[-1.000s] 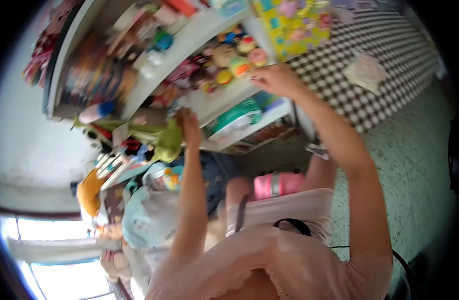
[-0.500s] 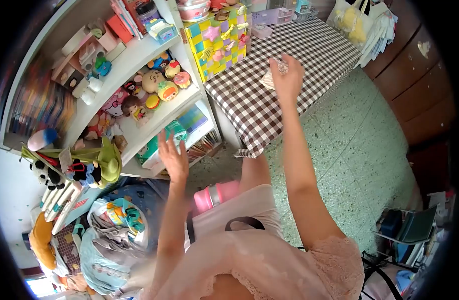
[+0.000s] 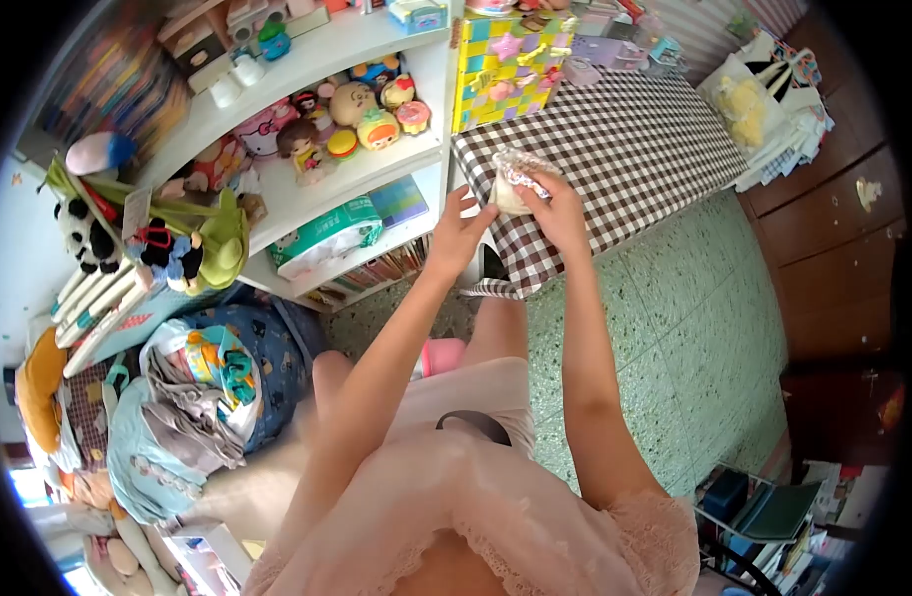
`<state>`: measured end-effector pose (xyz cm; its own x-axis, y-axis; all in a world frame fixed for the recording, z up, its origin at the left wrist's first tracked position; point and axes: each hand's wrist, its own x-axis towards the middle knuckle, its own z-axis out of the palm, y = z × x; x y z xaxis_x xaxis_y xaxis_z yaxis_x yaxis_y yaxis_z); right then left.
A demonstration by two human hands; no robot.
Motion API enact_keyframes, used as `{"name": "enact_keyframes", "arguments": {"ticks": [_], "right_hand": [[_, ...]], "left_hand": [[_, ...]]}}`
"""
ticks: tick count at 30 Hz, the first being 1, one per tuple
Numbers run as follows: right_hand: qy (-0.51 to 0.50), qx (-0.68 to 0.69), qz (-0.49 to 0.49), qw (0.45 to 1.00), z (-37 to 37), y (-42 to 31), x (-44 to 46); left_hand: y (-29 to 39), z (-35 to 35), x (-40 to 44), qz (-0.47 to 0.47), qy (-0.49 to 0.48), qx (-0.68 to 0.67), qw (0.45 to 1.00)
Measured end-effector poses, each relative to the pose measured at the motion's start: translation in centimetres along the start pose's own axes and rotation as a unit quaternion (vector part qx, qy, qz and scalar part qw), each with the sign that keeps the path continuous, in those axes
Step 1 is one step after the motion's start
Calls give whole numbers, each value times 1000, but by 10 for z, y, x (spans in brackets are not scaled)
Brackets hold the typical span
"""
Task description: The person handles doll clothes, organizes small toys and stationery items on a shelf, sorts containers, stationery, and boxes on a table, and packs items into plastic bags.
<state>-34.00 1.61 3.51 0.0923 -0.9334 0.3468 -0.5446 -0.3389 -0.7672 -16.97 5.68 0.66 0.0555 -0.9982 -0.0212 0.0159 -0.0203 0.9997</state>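
Observation:
A small cream pouch-like item (image 3: 510, 197) with a ruffled, patterned upper edge is just above the checked tablecloth (image 3: 635, 124). My right hand (image 3: 560, 214) grips its right side between thumb and fingers. To its left is my left hand (image 3: 459, 238), fingers apart, with the thumb tip at the item's lower left edge; whether it touches cannot be made out. The item's far right part is hidden behind my right fingers.
White shelves (image 3: 377, 164) with toys, books and a green tissue pack (image 3: 332, 238) stand at left. A yellow woven box (image 3: 501, 70) sits at the table's back. Clothes fill a blue bag (image 3: 277, 358) at lower left. A rack (image 3: 764, 507) stands lower right.
My right hand has brought the cream item leftward and nearer the table's left end. My left hand has moved right and up to it. The view has shifted.

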Motion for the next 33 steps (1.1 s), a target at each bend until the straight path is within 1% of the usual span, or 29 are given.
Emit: {"name": "enact_keyframes", "arguments": {"ticks": [1, 2, 3, 4, 5, 6, 7, 9, 10, 11, 12, 13, 14, 15, 16, 17, 19, 20, 22, 23, 25, 26, 27, 29, 32, 33], "right_hand": [[-26, 36, 8, 999, 2, -9, -3], [-33, 110, 14, 993, 11, 0, -5], [-38, 110, 13, 993, 14, -1, -7], [-26, 170, 33, 984, 18, -1, -8], [-13, 229, 55, 972, 20, -1, -10], [19, 246, 91, 965, 19, -4, -11], [78, 224, 84, 968, 16, -6, -9], [182, 224, 102, 952, 8, -13, -6], [196, 109, 122, 967, -1, -19, -6], [259, 104, 72, 958, 1, -27, -7], [280, 25, 18, 960, 1, -31, -9], [297, -53, -36, 953, 1, -32, -9], [295, -52, -35, 953, 3, -31, -9], [254, -140, -87, 953, 5, -29, -10], [212, -227, -138, 941, 8, -26, -9], [125, -291, -84, 945, 17, -8, -12], [123, -367, -120, 914, 29, -5, -19], [123, -365, -122, 915, 31, -2, -20], [192, -302, -119, 926, 25, -25, -23], [191, -301, -118, 927, 23, -38, -25], [185, -152, -106, 965, 19, -63, -28], [131, -24, -65, 989, 21, -73, -30], [132, -24, -64, 989, 25, -81, -34], [17, 72, -74, 995, 36, -93, -38], [5, 52, -68, 996, 47, -101, -39], [4, 54, -69, 996, 51, -101, -39]], "left_hand": [[2, 7, 3, -27, 4, -67, 997], [4, 11, 8, -50, 11, -82, 995], [7, 14, 9, -74, 17, -97, 992], [13, 17, 5, -44, 28, -127, 991], [12, 16, 6, -45, 30, -130, 990], [8, 14, 8, -65, 24, -156, 985], [3, 13, 9, -83, 17, -181, 980], [0, 9, 7, -92, 36, -204, 974], [1, 2, 2, -97, 26, -205, 973], [3, -5, -4, -102, 17, -207, 973], [1, -10, -8, -101, 41, -217, 970], [-3, -14, -8, -101, 44, -217, 970], [-7, -19, -9, -90, 51, -249, 963], [-11, -22, -10, -79, 57, -280, 955], [-8, -24, -12, -76, 69, -260, 960], [-5, -25, -15, -76, 70, -260, 960], [4, -30, -19, -51, 47, -287, 955], [8, -34, -19, -49, 49, -287, 956], [10, -40, -20, -44, 51, -279, 958], [10, -42, -21, -44, 51, -278, 958], [12, -45, -20, -22, 68, -258, 964], [13, -44, -22, -23, 67, -258, 964], [21, -43, -25, -18, 66, -253, 965], [33, -42, -30, -12, 63, -248, 967], [44, -42, -37, 9, 36, -273, 961], [47, -43, -40, -2, 42, -242, 969]]}}
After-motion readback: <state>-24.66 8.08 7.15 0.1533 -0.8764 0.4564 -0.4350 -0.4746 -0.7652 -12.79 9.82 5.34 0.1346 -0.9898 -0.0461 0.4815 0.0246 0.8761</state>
